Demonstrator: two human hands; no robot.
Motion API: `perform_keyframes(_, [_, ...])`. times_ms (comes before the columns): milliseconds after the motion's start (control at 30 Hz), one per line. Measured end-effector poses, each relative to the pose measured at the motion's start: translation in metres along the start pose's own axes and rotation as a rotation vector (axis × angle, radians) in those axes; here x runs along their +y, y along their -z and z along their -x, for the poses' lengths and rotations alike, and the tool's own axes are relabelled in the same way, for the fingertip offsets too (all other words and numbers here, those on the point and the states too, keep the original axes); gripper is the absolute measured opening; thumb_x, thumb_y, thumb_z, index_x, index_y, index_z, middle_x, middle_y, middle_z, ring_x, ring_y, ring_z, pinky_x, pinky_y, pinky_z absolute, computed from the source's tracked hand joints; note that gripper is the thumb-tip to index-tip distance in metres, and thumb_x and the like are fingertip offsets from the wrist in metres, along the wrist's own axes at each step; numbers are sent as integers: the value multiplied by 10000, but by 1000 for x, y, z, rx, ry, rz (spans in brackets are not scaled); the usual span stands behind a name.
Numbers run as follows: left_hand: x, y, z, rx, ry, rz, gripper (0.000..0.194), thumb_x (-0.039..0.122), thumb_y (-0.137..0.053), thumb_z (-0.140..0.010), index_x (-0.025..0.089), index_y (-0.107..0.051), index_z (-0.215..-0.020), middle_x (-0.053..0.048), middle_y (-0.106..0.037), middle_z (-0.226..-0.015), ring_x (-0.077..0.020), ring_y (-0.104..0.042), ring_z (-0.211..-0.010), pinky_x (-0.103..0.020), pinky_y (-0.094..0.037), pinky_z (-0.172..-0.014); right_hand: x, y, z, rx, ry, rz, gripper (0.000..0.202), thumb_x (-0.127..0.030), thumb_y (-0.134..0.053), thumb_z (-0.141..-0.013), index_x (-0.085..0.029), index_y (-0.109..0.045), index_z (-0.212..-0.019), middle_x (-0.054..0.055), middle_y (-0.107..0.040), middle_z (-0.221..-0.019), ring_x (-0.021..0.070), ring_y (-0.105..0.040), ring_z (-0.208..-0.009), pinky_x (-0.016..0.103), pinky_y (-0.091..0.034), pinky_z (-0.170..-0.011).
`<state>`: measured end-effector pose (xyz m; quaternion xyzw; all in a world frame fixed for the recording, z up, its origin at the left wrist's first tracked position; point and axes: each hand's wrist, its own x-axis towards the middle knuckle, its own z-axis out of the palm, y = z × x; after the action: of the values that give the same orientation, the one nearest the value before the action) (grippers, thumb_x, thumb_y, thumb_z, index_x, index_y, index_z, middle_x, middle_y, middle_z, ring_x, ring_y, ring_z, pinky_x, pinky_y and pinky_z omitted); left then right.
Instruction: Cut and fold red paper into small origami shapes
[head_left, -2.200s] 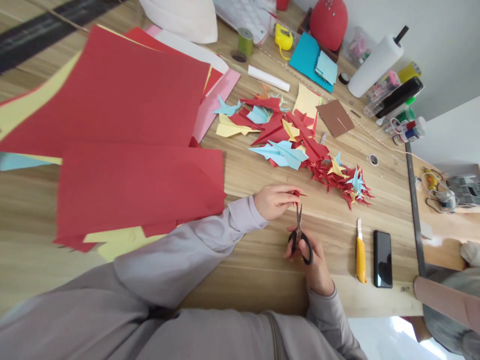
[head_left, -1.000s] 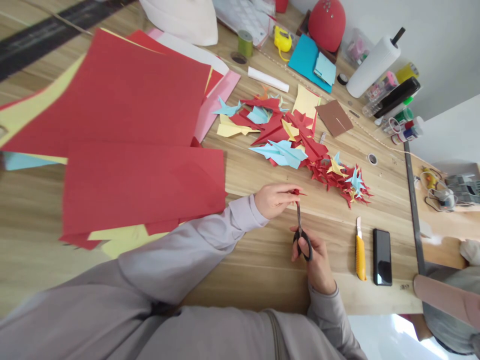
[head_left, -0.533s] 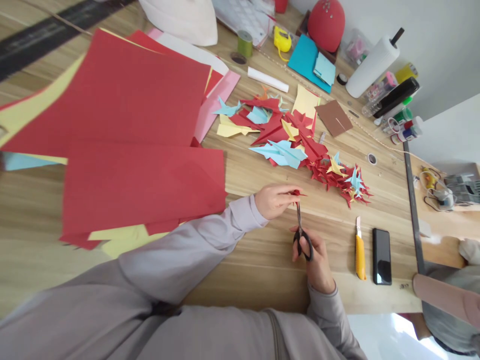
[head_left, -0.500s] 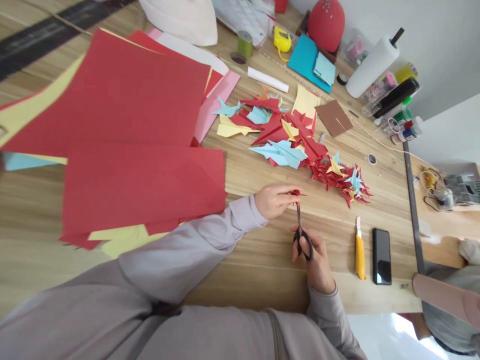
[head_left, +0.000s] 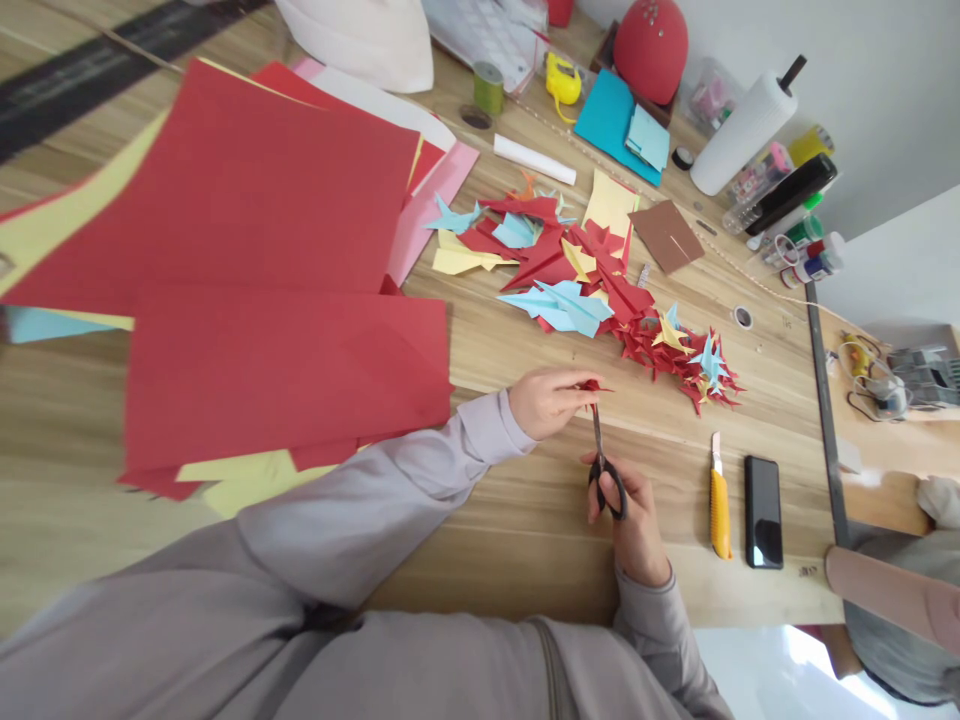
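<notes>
My left hand (head_left: 552, 402) pinches a small folded red paper piece (head_left: 594, 386) between its fingertips above the wooden table. Black-handled scissors (head_left: 616, 490) are gripped in my right hand (head_left: 639, 520), their blades pointing up to the red piece and meeting its lower edge. Beyond my hands lies a heap of folded paper shapes in red, light blue and yellow (head_left: 566, 306). Large red sheets (head_left: 289, 375) lie stacked to the left, over yellow, pink and blue paper.
An orange utility knife (head_left: 720, 510) and a black phone (head_left: 763, 513) lie right of my hands. A yellow tape measure (head_left: 563, 80), blue paper (head_left: 611, 120), a white roll (head_left: 744, 133) and bottles line the far side. A person's sleeve shows at lower right.
The scissor handles in my right hand have shifted very slightly to the right. My left hand and the red piece look practically unmoved.
</notes>
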<state>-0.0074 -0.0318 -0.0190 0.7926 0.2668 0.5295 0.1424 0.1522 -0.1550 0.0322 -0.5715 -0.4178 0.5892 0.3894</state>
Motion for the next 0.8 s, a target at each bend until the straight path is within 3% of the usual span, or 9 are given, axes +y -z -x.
perform_keyframes(800, [1,1,-1,8,-13,-14,222,131,-482,-873,163,-702,-875,-113,-709,-1024,-127,-689,-830,-219,-568,-742,-3,-2,1,22,-15,-1,395,-489,-611,-800,-148,-681,-986,-47,-479,-460,86,-400,-419,234,-307,-444])
